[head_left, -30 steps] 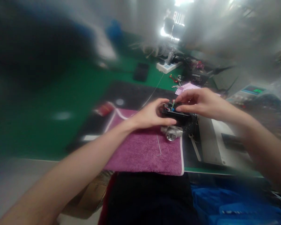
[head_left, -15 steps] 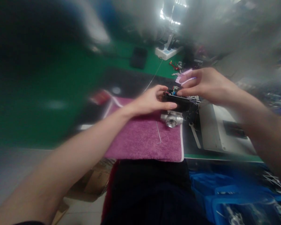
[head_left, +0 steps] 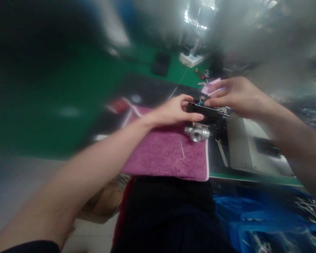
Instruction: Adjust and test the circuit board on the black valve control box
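A black electronic device (head_left: 209,113) with small wires and parts on top is held above the far edge of a purple towel (head_left: 163,154). My left hand (head_left: 175,111) grips its left end, thumb underneath and fingers curled over the top. My right hand (head_left: 235,95) pinches at the small parts on its top right. Just below the device, a silver metal fitting (head_left: 197,133) lies on the towel. A thin bent wire (head_left: 182,151) rests on the towel in front of it.
A grey-white box (head_left: 250,149) sits right of the towel, a white wrench-like tool (head_left: 222,153) beside it. A white power strip (head_left: 191,59), a dark pad (head_left: 160,64) and pink paper (head_left: 213,85) lie farther back on the green bench. Blue bins (head_left: 265,221) stand low right.
The view has shifted a little; both hands stay on the black device, which sits slightly lower and to the right than half a second ago. Their grip looks unchanged.
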`<act>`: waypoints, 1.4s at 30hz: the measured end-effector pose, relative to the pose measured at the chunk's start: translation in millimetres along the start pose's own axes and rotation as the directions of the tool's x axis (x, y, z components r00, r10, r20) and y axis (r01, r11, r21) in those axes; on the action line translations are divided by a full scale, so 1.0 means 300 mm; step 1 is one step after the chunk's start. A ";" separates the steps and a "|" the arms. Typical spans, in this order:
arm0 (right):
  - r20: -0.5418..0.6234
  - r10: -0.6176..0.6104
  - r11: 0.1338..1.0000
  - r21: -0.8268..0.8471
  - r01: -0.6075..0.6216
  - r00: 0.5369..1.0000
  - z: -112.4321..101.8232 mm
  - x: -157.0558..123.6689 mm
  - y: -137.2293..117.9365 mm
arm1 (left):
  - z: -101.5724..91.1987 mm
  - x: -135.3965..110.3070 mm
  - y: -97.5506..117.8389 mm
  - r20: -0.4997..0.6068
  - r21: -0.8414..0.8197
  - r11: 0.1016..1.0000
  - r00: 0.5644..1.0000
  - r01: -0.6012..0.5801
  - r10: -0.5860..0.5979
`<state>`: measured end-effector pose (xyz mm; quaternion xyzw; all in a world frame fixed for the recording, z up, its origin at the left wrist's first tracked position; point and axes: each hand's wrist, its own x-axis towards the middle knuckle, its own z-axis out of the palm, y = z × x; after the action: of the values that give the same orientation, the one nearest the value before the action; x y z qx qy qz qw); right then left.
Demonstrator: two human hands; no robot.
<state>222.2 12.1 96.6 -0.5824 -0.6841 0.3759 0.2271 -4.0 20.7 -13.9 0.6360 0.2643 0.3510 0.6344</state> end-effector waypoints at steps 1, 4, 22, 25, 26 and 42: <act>0.031 0.027 0.999 -0.018 -0.027 0.999 -0.005 -0.001 -0.009 | 0.002 -0.002 0.003 0.011 -0.016 1.000 1.000 0.005 -0.005; 0.118 0.069 0.993 -0.102 -0.057 0.991 -0.029 -0.007 -0.050 | 0.007 -0.005 0.012 0.033 -0.027 1.000 0.999 0.002 -0.001; 0.304 -0.102 0.896 -0.385 0.220 0.947 -0.058 -0.027 -0.100 | 0.007 -0.026 0.032 0.054 0.038 0.998 0.998 -0.040 0.038; 0.296 -0.109 0.900 -0.376 0.221 0.949 -0.049 -0.025 -0.093 | 0.009 -0.028 0.034 0.052 0.041 0.998 0.998 -0.038 0.035; 0.292 -0.110 0.904 -0.367 0.218 0.950 -0.047 -0.026 -0.090 | 0.009 -0.028 0.035 0.051 0.042 0.998 0.998 -0.036 0.034; 0.064 -0.142 0.924 -0.349 0.156 0.988 -0.030 -0.098 -0.033 | 0.011 -0.024 0.031 0.064 0.008 0.999 0.997 -0.048 0.047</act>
<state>229.2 -14.5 113.6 -0.5530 -0.7867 0.2394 0.1341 -6.8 12.5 -5.5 0.6560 0.2304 0.3443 0.6308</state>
